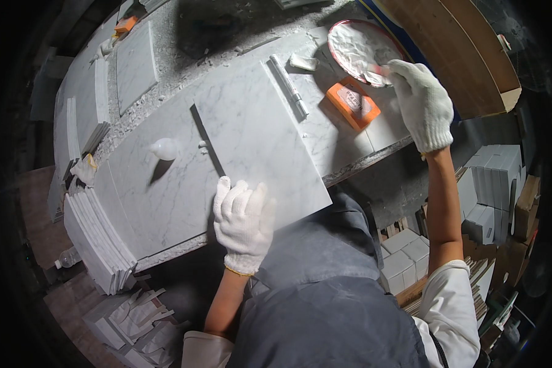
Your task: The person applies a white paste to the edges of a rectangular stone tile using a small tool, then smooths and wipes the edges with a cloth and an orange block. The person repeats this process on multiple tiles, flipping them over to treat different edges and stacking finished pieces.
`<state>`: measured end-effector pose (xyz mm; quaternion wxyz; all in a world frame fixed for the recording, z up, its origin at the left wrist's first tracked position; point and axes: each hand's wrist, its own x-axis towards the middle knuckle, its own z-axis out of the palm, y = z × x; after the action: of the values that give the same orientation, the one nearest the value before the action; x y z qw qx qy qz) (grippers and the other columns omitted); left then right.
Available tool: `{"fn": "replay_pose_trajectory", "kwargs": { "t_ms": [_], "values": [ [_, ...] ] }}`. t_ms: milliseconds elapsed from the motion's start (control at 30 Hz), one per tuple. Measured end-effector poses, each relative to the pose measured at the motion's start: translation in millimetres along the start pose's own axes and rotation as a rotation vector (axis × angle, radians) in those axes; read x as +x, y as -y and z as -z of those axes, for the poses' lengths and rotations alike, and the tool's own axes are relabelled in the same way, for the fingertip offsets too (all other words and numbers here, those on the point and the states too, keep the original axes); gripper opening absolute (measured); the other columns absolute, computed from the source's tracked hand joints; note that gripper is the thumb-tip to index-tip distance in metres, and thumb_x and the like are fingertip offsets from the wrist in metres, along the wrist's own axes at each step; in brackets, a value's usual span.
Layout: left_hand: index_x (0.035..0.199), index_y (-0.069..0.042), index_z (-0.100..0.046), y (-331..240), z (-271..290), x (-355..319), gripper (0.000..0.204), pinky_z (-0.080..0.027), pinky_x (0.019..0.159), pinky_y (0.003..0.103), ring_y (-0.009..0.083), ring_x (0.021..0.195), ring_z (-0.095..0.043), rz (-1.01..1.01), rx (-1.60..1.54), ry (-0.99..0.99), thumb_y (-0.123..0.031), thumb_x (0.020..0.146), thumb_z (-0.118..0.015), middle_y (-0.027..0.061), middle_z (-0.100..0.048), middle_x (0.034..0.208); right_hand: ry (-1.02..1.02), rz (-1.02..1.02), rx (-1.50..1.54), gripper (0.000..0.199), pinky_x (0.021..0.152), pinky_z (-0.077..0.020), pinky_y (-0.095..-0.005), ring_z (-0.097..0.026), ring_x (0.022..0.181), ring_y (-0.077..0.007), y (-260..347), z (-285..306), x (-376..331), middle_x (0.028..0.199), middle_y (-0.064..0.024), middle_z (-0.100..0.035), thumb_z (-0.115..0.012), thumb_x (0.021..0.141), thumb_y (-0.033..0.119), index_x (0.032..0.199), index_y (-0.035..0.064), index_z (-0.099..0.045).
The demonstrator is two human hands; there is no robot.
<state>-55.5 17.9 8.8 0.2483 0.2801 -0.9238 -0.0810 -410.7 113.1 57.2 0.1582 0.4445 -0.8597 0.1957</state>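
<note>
With the gloved left hand (244, 224) lying spread on the white marble slab (260, 147) overhanging the counter's (165, 80) near edge, and the gloved right hand (422, 104) reaching, fingers curled, into the round red-rimmed dish of white paste (356, 46), the slab is risking tipping off.

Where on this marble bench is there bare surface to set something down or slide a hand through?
Free: the large white marble slab between the gloved left hand and the grey metal bar; also the left slab below the small white bulb-shaped object. Crowded: the far right, where the gloved right hand reaches the red-rimmed dish of white paste beside the orange rectangular block.
</note>
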Motion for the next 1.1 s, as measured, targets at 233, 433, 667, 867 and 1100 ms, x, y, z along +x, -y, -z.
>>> {"fn": "replay_pose_trajectory", "kwargs": {
  "t_ms": [233,433,667,867,1100],
  "values": [
    [0.112,-0.006,-0.075,9.8,1.6,-8.5,0.025,-0.044,0.114,0.052,0.0324,0.115,-0.063,-0.005,-0.09,-0.01,-0.019,0.09,-0.075,0.0095,-0.069,0.108,0.076,0.002,-0.082,0.025,0.074,-0.0591,-0.0376,-0.074,0.086,-0.0286,21.2,7.2,3.0,0.113,-0.0062,-0.073,-0.073,0.094,0.027,0.117,0.0205,-0.075],
    [0.113,-0.005,-0.073,33.9,-2.7,-15.0,0.027,-0.045,0.114,0.054,0.0304,0.116,-0.063,-0.022,-0.101,-0.105,-0.017,0.089,-0.073,0.0101,-0.068,0.112,0.076,0.281,0.284,0.024,0.072,-0.0587,-0.0369,-0.072,0.088,-0.0278,69.7,1.4,0.3,0.108,-0.01,-0.07,-0.075,0.091,0.023,0.114,0.0164,-0.075],
    [0.115,-0.003,-0.07,72.3,0.7,-31.2,0.024,-0.046,0.113,0.053,0.0304,0.116,-0.063,0.069,0.033,-0.238,-0.013,0.093,-0.07,0.0104,-0.068,0.114,0.312,0.162,0.001,0.019,0.081,-0.0575,-0.0507,-0.072,0.1,-0.0343,101.4,-86.4,40.4,0.111,-0.0148,-0.069,-0.07,0.089,0.021,0.106,0.0169,-0.077],
    [0.117,-0.002,-0.071,78.3,-8.5,-45.8,0.025,-0.047,0.112,0.053,0.0333,0.116,-0.064,0.114,0.089,-0.249,-0.01,0.093,-0.07,0.0139,-0.07,0.117,0.304,0.189,-0.086,0.019,0.078,-0.0582,-0.0476,-0.072,0.097,-0.0345,96.1,-118.0,53.0,0.109,-0.0145,-0.07,-0.068,0.092,0.026,0.103,0.014,-0.077],
    [0.118,-0.002,-0.071,79.7,-6.9,-45.6,0.026,-0.046,0.113,0.053,0.0325,0.118,-0.063,0.145,0.046,-0.243,-0.011,0.093,-0.07,0.0131,-0.069,0.118,0.065,0.283,0.156,0.012,0.077,-0.0572,-0.0398,-0.07,0.091,-0.0304,121.2,-93.0,47.6,0.107,-0.0075,-0.071,-0.069,0.096,0.019,0.106,0.0131,-0.071]
  ]
}}
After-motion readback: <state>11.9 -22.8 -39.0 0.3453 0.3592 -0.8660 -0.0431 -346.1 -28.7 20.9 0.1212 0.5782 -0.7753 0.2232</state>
